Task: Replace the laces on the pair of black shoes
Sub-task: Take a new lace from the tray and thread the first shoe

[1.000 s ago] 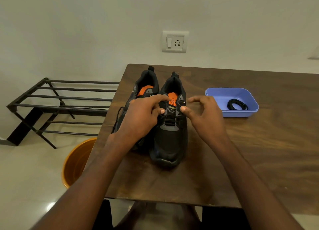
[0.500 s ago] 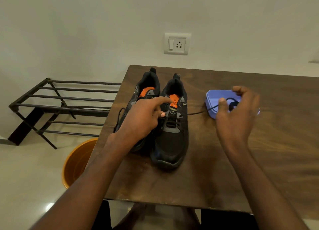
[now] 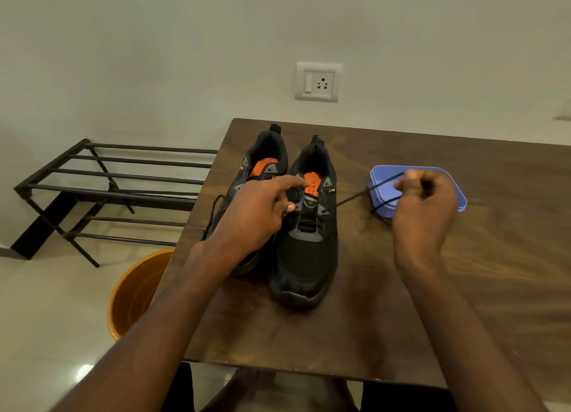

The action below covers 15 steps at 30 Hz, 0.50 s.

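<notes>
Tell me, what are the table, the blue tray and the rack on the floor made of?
The table looks like dark wood or a wood veneer: grain shows, with a dull sheen. The blue tray seems smooth moulded plastic, given its rounded corners. The rack looks like black-painted metal, built of thin straight bars.

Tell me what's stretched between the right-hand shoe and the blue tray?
A taut black lace runs over bare tabletop from the shoe to the right hand, head view.
</notes>
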Each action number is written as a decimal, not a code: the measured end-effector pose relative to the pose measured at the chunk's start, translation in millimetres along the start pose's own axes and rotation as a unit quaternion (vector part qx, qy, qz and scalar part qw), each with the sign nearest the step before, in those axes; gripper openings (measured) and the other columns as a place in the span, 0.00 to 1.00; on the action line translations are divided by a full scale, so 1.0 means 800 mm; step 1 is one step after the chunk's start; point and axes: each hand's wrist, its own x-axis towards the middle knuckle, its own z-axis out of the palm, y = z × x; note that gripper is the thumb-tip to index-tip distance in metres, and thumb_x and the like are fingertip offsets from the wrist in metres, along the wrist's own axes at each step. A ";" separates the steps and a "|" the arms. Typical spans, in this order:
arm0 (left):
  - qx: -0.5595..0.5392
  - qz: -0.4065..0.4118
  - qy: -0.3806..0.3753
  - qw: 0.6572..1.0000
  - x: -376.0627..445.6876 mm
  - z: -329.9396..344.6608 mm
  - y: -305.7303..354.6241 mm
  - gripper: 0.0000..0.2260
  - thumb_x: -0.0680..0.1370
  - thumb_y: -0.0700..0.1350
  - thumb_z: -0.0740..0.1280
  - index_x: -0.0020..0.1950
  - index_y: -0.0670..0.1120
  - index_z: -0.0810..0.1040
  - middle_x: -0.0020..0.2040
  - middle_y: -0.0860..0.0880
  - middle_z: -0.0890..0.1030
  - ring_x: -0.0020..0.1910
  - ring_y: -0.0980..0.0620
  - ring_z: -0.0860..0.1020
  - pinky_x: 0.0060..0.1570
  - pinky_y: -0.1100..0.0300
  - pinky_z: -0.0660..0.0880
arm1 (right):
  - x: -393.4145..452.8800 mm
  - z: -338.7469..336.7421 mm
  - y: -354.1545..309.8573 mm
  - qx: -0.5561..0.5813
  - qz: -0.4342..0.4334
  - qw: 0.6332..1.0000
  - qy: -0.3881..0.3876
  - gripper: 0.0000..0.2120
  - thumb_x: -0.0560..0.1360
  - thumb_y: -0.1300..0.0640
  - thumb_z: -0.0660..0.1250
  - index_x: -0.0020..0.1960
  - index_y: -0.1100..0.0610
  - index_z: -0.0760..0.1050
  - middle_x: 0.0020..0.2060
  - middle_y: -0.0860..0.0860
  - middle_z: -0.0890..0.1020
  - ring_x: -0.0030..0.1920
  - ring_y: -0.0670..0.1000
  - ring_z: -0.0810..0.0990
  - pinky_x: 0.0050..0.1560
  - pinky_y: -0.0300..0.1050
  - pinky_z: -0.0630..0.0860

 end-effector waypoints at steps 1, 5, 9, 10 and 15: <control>-0.001 -0.001 0.000 1.000 0.000 0.000 0.000 0.22 0.82 0.37 0.68 0.72 0.56 0.76 0.40 0.54 0.80 0.41 0.61 0.78 0.43 0.74 0.73 | 0.002 -0.005 0.002 -0.028 -0.024 0.999 0.009 0.05 0.82 0.56 0.66 0.55 0.56 0.77 0.53 0.50 0.82 0.53 0.50 0.80 0.59 0.49 0.77; 0.004 -0.004 -0.001 1.000 0.000 -0.001 0.002 0.20 0.82 0.39 0.68 0.71 0.56 0.75 0.41 0.55 0.80 0.43 0.62 0.79 0.48 0.71 0.75 | -0.014 -0.001 0.007 -0.179 -0.173 0.964 -0.094 0.13 0.77 0.55 0.73 0.60 0.51 0.76 0.60 0.49 0.76 0.59 0.51 0.76 0.64 0.61 0.74; 0.017 -0.014 0.002 1.000 -0.001 -0.001 0.005 0.17 0.81 0.43 0.70 0.69 0.52 0.76 0.41 0.56 0.78 0.42 0.64 0.77 0.48 0.71 0.74 | -0.038 0.020 -0.001 -0.222 -0.171 0.916 -0.287 0.08 0.76 0.46 0.73 0.53 0.46 0.79 0.56 0.44 0.77 0.56 0.45 0.76 0.62 0.55 0.75; 0.020 -0.015 0.005 1.000 0.000 -0.002 0.006 0.17 0.81 0.44 0.71 0.69 0.52 0.77 0.40 0.56 0.78 0.42 0.66 0.76 0.45 0.74 0.72 | -0.041 0.024 0.000 -0.220 -0.161 0.912 -0.308 0.07 0.76 0.46 0.74 0.51 0.46 0.79 0.56 0.45 0.78 0.55 0.45 0.76 0.60 0.51 0.76; 0.035 -0.008 0.004 0.999 0.001 -0.003 0.008 0.17 0.80 0.44 0.72 0.69 0.50 0.78 0.38 0.58 0.77 0.40 0.67 0.76 0.43 0.76 0.70 | -0.032 0.028 0.007 -0.198 -0.060 0.922 -0.326 0.08 0.79 0.52 0.72 0.40 0.48 0.79 0.50 0.48 0.80 0.50 0.46 0.79 0.51 0.47 0.77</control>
